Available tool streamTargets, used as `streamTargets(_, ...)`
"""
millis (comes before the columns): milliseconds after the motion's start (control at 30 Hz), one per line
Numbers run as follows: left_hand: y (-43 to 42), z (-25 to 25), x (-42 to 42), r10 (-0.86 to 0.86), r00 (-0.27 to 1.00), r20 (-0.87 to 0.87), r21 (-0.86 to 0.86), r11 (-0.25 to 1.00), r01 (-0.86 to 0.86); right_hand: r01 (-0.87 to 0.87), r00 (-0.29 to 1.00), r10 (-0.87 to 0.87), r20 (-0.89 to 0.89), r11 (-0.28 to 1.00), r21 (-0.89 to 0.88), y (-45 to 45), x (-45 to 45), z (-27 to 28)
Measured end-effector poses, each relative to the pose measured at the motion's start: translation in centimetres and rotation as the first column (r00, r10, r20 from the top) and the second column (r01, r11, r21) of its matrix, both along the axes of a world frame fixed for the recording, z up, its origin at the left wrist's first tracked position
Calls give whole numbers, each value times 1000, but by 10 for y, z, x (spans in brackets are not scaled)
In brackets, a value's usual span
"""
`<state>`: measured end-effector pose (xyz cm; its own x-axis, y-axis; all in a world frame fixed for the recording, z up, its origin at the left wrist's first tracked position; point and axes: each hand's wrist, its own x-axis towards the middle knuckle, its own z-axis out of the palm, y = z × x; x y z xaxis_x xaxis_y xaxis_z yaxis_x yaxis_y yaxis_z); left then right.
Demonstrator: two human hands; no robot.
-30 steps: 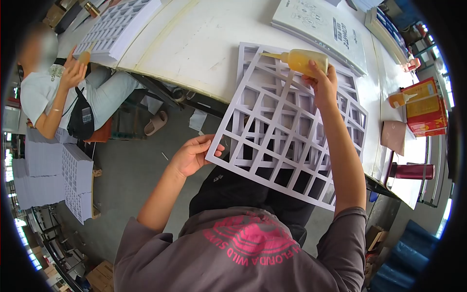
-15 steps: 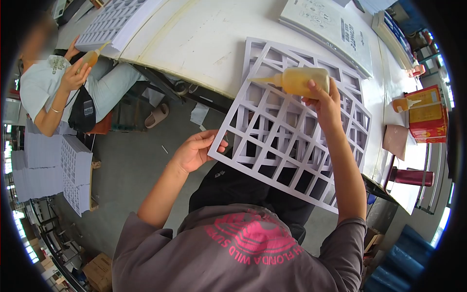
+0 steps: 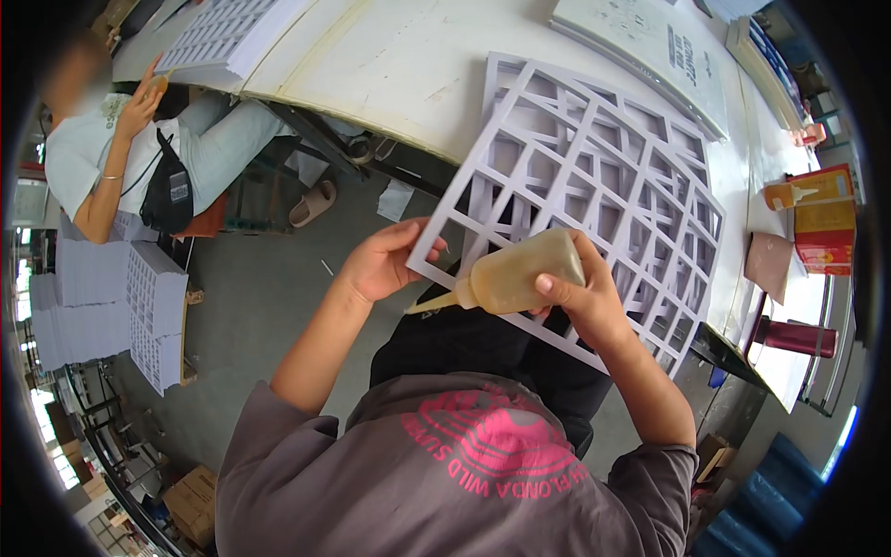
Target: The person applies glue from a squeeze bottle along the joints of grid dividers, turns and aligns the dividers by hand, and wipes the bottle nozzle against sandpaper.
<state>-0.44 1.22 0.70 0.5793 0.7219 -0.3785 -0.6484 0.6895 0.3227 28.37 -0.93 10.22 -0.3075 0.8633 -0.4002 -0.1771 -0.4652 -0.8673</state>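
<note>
My right hand (image 3: 587, 295) is wrapped round a squeeze glue bottle (image 3: 522, 271) holding yellowish liquid. The bottle tilts down to the left, its narrow nozzle past the near edge of a white grid panel (image 3: 458, 190). Pinched at that panel's near left corner is my left hand (image 3: 385, 262), thumb on the edge and some fingers hidden under it. A second white grid panel (image 3: 492, 85) lies beneath, turned at a slightly different angle. Both panels rest partly on the table and overhang its edge above my lap.
A printed board or book (image 3: 650, 56) lies on the white table (image 3: 371, 84) behind the panels. At right stand a red and yellow box (image 3: 824, 223) and another glue bottle (image 3: 784, 195). A co-worker (image 3: 121, 167) sits at left, near stacked grid panels (image 3: 223, 42).
My right hand has brought the glue bottle from above the panel's far part down toward me and left, nozzle now tipped lower. My left hand keeps its hold on the corner.
</note>
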Motion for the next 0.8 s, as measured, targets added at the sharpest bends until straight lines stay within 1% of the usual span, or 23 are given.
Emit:
streamTargets(33,3,1,-1,25,995,96,-21,1000,-24,-3,999,0,-53,999,-45,1,6,3)
streamTargets(67,8,0,-3,154,979,136,-66,987,-146,68,995,-73,-74,996,-61,4,14,5)
streamTargets(133,17,-2,-9,407,893,193,-172,910,-377,231,966,-229,-117,973,5,20,36,5)
streamTargets(200,21,-17,-13,493,869,-40,-225,843,-488,449,893,-443,-76,875,181,42,57,3)
streamTargets(233,24,-20,-11,523,838,-157,-235,804,-546,502,861,-505,-56,828,249,53,71,-1)
streamTargets(267,21,-21,-8,453,875,-173,-251,839,-484,548,824,-565,-43,774,317,65,84,-6)
streamTargets(333,2,-19,-4,306,929,-206,-280,892,-355,609,778,-626,-55,728,316,86,104,-14)
streamTargets(367,-5,-21,-2,240,951,-196,-251,925,-285,640,752,-656,-62,703,310,95,110,-17)
streamTargets(467,-21,-31,3,151,988,-6,-70,986,-151,640,724,-689,19,683,352,116,111,-23)
streamTargets(500,-24,-31,5,141,989,31,-57,989,-139,628,728,-684,38,689,362,122,112,-27)
streamTargets(600,-29,-26,10,134,990,49,-10,991,-134,651,699,-714,36,656,381,131,109,-32)
streamTargets(700,-30,-15,14,185,982,-47,-52,981,-187,648,685,-726,60,645,405,124,105,-31)
streamTargets(800,-30,-22,12,139,990,-17,-9,990,-139,514,817,-572,71,779,359,89,95,-30)
